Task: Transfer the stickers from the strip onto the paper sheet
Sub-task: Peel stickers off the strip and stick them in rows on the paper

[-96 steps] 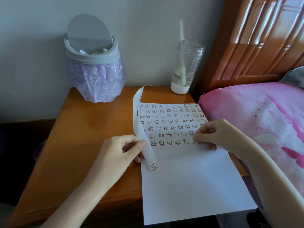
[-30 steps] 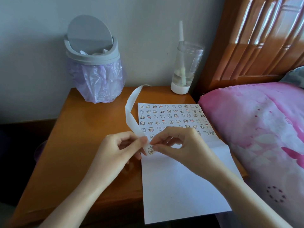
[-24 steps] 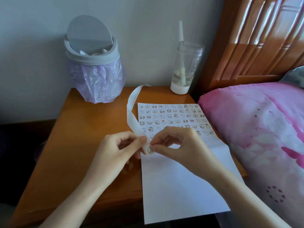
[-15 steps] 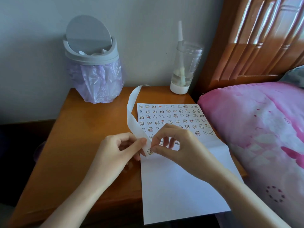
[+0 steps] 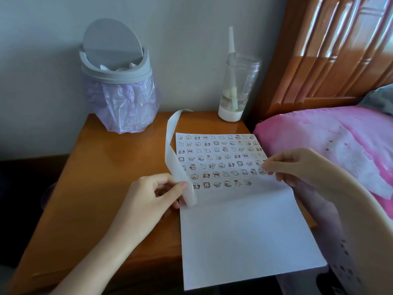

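Observation:
A white paper sheet (image 5: 244,231) lies on the wooden bedside table (image 5: 106,167). Several rows of small cartoon stickers (image 5: 217,158) cover its far half. The long white backing strip (image 5: 170,150) curls up along the sheet's left edge, and its near end looks bare. My left hand (image 5: 153,201) pinches that near end between thumb and fingers. My right hand (image 5: 297,165) is at the sheet's right edge, level with the lower sticker rows. Its thumb and forefinger are pinched together on a small sticker that is mostly hidden.
A grey swing-lid bin (image 5: 119,99) with a purple liner stands at the table's back left. A clear bottle (image 5: 236,86) with a white base stands at the back right. A pink bed cover (image 5: 340,141) and a wooden headboard (image 5: 340,50) border the right side.
My right hand left the strip's end, where it was picking at the last sticker, and moved right to the sheet's edge. The strip's end is now bare. My left hand stayed put.

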A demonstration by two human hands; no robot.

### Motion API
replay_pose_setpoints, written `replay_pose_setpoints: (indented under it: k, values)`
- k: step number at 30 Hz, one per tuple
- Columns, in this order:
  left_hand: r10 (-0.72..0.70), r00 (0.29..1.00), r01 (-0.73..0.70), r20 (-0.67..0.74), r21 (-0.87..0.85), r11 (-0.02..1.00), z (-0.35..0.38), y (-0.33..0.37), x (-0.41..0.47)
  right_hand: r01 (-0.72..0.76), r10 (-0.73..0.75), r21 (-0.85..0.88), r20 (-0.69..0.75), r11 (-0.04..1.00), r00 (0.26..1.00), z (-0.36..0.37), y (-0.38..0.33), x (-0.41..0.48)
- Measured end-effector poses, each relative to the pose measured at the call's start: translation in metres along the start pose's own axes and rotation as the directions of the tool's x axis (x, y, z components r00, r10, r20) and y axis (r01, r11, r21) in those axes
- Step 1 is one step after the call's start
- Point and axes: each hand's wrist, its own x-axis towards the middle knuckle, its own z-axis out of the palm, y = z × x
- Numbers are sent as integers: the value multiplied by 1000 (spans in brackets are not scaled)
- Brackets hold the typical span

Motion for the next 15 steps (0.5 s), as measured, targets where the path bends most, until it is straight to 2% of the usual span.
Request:
replay_pose_setpoints:
  k: [8, 15]
  values:
    - [28, 1000, -28, 5, 70, 997, 1, 2, -1, -61, 67, -68, 80, 996, 995, 6, 4, 3]
    - [32, 999, -32, 5, 79, 996, 1, 0, -1, -58, 68, -121, 84, 991, 994, 7, 4, 6]
